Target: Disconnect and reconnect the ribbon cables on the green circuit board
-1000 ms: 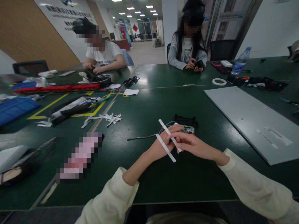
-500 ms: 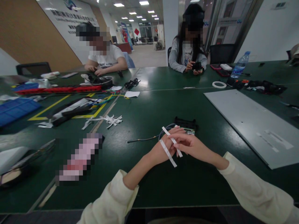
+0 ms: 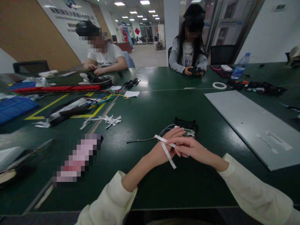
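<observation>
My left hand point(image 3: 160, 152) lies palm down over the table, fingers stretched forward. One white tape strip point(image 3: 168, 155) is stuck across the back of it, its lower end hanging free. Above that hand, my right hand point(image 3: 191, 146) pinches a second white strip point(image 3: 160, 138) between thumb and fingers, and this strip crosses over the first. Just beyond my left fingertips sits a green circuit board point(image 3: 190, 132) beside a black plastic frame point(image 3: 185, 122), both partly covered by my hands. A thin dark cable point(image 3: 140, 140) runs from there to the left.
Loose white strips point(image 3: 111, 120) lie left of centre, behind a blurred pink phone-like object point(image 3: 78, 159). A grey panel point(image 3: 243, 122) spans the right side. Behind it are a white tape roll point(image 3: 219, 85) and a water bottle point(image 3: 241, 67). Two people sit across the table.
The strip in my right hand has turned from steep to nearly level, its free end swinging left across the other strip. My left hand stays almost in place.
</observation>
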`<act>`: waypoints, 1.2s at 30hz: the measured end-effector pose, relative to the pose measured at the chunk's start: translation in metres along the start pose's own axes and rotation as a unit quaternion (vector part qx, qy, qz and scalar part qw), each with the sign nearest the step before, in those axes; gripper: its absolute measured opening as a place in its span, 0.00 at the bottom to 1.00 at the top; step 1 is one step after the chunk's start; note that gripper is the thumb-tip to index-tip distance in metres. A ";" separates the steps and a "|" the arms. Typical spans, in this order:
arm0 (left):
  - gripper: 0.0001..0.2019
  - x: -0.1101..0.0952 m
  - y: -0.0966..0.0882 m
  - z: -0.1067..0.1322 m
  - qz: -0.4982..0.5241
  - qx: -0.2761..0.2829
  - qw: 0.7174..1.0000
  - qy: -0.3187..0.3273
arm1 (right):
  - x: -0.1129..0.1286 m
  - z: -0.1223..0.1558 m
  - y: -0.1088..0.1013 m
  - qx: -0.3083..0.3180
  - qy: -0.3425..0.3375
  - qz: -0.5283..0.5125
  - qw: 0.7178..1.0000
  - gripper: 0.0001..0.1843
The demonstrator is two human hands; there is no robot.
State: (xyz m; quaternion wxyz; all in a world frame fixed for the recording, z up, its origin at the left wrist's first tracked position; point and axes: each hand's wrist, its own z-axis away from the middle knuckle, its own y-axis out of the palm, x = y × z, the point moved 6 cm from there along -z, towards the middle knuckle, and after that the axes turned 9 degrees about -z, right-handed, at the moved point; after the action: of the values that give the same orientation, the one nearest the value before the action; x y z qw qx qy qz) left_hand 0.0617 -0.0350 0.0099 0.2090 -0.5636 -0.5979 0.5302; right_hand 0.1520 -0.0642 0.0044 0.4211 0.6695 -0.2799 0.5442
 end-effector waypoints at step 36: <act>0.18 0.047 -0.004 -0.005 0.197 -0.083 0.959 -0.188 | 0.015 0.042 -0.089 -0.025 0.152 0.406 0.901 0.20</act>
State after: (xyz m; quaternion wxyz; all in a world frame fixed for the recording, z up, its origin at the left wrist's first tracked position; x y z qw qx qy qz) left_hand 0.0510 0.0094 -0.0009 -0.0633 -0.5757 -0.5453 0.6060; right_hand 0.2504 -0.0559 -0.0061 0.2175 0.3959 -0.4733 0.7563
